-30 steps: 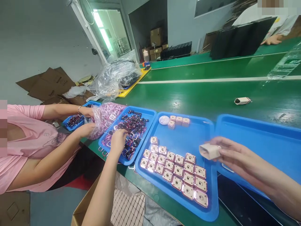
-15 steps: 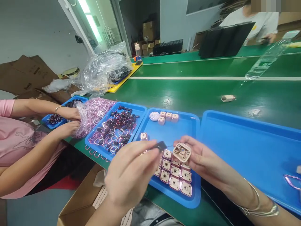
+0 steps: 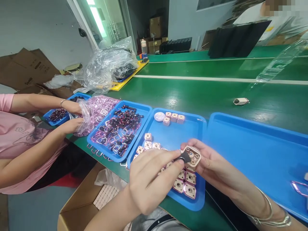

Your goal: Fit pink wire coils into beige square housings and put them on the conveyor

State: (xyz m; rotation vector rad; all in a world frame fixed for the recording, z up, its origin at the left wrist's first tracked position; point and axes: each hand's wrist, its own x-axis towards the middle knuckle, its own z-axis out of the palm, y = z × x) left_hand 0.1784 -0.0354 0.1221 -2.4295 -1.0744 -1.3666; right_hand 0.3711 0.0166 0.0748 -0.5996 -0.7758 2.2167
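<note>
At the bottom centre of the frame the left hand (image 3: 154, 179) pinches a small black part (image 3: 184, 157) between thumb and fingertips and presses it against the face of a beige square housing (image 3: 193, 156). The right hand (image 3: 211, 166) grips that housing from behind, tilted toward the camera, just above the middle tray (image 3: 192, 131). The part looks to be touching the housing but, as far as I can judge, not yet seated.

Under the hands, in the lower centre, rows of finished-looking housings (image 3: 185, 183) lie flat in the middle tray; several rows are filled and the far half of the tray is mostly bare. At its far edge sit three more housings (image 3: 173, 117) and a white disc (image 3: 159, 116). So a fair batch seems done, with room for more.

To the left, the parts tray (image 3: 115, 131) holds many black parts with pink wire loops, so plenty seems left. The right tray (image 3: 255, 147) is nearly bare, with one pink loop (image 3: 299, 187) at the right edge.

At the far left a co-worker's hands (image 3: 72, 117) handle a clear bag (image 3: 96, 112) of loops. Farther up, a lone housing (image 3: 240, 101) lies on the green bench (image 3: 204, 93).
</note>
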